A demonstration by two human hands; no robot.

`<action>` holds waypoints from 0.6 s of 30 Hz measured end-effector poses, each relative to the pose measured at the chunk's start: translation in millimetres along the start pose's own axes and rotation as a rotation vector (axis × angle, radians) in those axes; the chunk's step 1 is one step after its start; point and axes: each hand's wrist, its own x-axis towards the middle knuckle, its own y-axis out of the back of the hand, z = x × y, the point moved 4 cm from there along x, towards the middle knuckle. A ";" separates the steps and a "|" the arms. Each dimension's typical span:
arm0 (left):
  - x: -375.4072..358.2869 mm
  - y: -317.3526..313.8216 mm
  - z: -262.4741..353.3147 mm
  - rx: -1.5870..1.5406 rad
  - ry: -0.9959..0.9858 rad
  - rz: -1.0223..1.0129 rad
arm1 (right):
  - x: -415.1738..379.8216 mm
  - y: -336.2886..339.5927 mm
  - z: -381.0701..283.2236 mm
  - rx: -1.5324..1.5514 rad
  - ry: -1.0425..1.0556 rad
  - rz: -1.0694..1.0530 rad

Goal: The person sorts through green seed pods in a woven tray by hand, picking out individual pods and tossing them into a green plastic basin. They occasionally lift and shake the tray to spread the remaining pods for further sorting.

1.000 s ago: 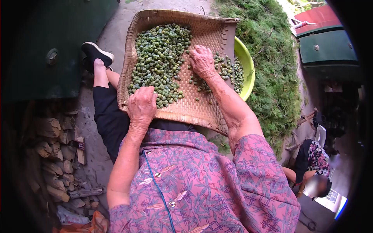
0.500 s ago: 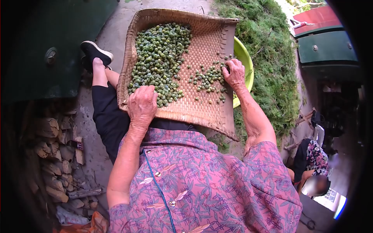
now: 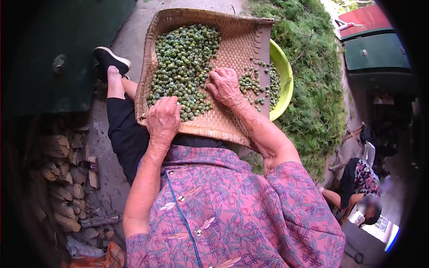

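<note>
The small green fruits (image 3: pixel 181 67) lie on the woven tray (image 3: pixel 230 42), in a large heap across its left part and a smaller scatter near its right edge, with more in the yellow-green basin (image 3: pixel 288 85) just beyond that edge. The left hand (image 3: pixel 164 117) rests at the tray's near-left corner beside the heap, its grip curled—fingertips hidden, so whether it pinches anything cannot be told. The right hand (image 3: pixel 223 85) is over the tray's middle, between heap and scatter, its grip bent with fingertips at the heap's edge—any hold there is unclear.
</note>
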 end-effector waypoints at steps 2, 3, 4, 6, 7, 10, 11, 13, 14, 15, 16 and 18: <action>0.6 1.4 0.4 0.005 0.006 -0.016 | -13.6 8.0 -4.2 0.012 -0.019 -0.059; 0.5 0.8 0.2 0.009 0.012 -0.030 | -21.8 11.3 -3.2 0.023 -0.036 -0.118; 0.3 -0.1 0.1 0.004 0.012 -0.031 | -32.5 16.5 -1.3 0.014 0.033 -0.044; 0.4 -1.7 -1.3 0.014 0.007 -0.037 | -47.8 27.5 9.5 -0.015 0.031 -0.019; -0.6 -2.5 -1.6 0.010 0.008 -0.039 | -55.2 34.3 15.9 -0.038 0.027 0.010; 0.3 0.0 -0.1 0.004 -0.008 -0.008 | -66.7 56.1 42.9 -0.060 -0.059 0.015; 0.3 0.5 0.8 0.016 -0.001 -0.025 | -68.3 59.2 55.0 -0.085 -0.035 0.047; 0.1 -0.8 1.1 0.030 0.007 -0.041 | -70.2 67.0 76.8 -0.147 -0.072 0.072; -0.4 -0.8 1.0 0.015 -0.022 0.010 | -70.0 66.9 90.8 -0.190 -0.099 0.093; -0.7 -0.4 1.1 0.001 -0.051 0.060 | -66.6 67.9 101.7 -0.233 -0.127 0.114; -0.4 -0.8 0.5 0.002 -0.051 0.061 | -63.9 68.5 113.0 -0.270 -0.178 0.122; -0.2 -1.5 0.2 -0.004 -0.048 0.055 | -50.4 66.1 126.2 -0.258 -0.218 0.153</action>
